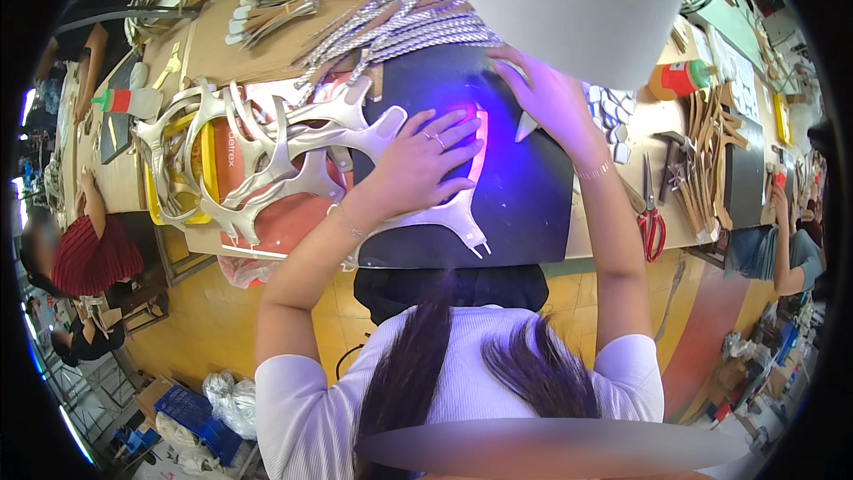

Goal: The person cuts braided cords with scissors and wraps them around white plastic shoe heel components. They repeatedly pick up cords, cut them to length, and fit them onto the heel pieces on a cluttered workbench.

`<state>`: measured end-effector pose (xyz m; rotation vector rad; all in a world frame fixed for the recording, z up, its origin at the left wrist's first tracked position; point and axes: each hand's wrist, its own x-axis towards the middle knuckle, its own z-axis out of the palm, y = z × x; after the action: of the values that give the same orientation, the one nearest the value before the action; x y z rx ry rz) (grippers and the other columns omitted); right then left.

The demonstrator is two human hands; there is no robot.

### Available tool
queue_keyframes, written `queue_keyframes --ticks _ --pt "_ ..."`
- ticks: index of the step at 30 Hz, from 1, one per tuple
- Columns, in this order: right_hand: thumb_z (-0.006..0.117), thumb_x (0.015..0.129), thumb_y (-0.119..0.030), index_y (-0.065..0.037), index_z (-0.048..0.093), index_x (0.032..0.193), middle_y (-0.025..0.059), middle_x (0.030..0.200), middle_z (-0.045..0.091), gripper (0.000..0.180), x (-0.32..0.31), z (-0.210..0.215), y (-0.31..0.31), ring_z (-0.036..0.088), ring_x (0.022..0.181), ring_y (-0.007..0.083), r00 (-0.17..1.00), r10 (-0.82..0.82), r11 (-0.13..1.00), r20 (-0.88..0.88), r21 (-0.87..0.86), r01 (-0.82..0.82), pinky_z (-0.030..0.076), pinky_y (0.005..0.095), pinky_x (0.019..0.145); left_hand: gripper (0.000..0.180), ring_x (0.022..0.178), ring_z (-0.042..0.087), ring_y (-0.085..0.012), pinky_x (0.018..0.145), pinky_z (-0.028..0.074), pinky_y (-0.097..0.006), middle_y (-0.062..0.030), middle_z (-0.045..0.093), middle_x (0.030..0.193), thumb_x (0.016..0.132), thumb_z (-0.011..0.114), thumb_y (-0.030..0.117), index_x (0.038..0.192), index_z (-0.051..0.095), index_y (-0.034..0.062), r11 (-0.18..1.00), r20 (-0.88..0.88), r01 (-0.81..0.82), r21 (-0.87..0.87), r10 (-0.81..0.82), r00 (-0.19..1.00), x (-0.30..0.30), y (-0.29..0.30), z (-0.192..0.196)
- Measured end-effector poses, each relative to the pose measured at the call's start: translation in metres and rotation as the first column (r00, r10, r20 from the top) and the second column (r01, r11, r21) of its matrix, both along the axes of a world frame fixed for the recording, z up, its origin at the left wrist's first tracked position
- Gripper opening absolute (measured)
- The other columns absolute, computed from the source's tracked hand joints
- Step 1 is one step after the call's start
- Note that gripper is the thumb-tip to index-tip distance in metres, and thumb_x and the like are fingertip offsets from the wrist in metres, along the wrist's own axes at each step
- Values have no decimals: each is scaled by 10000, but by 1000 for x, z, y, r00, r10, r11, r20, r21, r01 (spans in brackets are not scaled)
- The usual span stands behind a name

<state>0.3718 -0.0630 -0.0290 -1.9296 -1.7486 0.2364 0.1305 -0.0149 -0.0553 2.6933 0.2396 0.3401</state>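
Note:
My left hand (442, 151) lies flat with its fingers spread, pressing on a silver-white cut piece with branching straps, like a sandal upper (455, 216). One strap glows pink under blue-violet light on the black mat (524, 213). My right hand (542, 93) is farther right, over the mat, its visible fingers stretched apart. A pale pointed thing (527, 127) sticks out below it; whether the hand holds it I cannot tell. Several more silver-white uppers (293, 138) are heaped left of my left hand, partly over a yellow tray (210, 180).
A large white lamp-like housing (577, 9) hangs over the table's far side. Braided silver straps (418, 31) lie behind the mat. To the right are red-handled scissors (651, 227), a hammer (673, 156), brown strips (711, 151) and a squeeze bottle (680, 80). Other people sit at both sides.

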Motion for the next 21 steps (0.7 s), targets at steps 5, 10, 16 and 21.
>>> queue_keyframes --ticks 5,10,16,21 --pt "634 930 -167 -62 716 1081 119 1111 652 201 -8 -24 97 621 1055 342 983 159 982 91 88 -167 502 402 913 489 1397 420 -273 1155 291 -500 -78 520 1454 886 671 401 1291 624 130 999 44 -48 14 47 998 -1 -6 -4" --pt "660 887 -154 -90 729 1078 91 1092 622 213 -21 -22 135 593 1084 321 960 187 982 210 -26 -186 492 427 946 470 1370 442 -272 1151 301 -507 -82 498 1481 902 635 426 1263 628 126 996 46 -34 81 31 998 0 -6 -7" --pt "690 859 -159 -50 651 933 93 1034 639 138 -13 -14 137 608 1060 308 961 224 973 160 -86 -213 494 422 905 479 1397 406 -290 1156 287 -522 -105 522 1435 886 668 433 1254 641 129 996 3 -41 81 41 999 1 -4 -2" --pt "741 864 -166 -44 641 949 73 862 670 179 -24 -4 98 656 812 177 886 275 958 -375 188 -217 514 321 754 454 1244 544 -321 1071 411 -469 -129 605 1310 846 750 351 1205 668 86 962 142 -223 -157 246 959 1 -10 16"
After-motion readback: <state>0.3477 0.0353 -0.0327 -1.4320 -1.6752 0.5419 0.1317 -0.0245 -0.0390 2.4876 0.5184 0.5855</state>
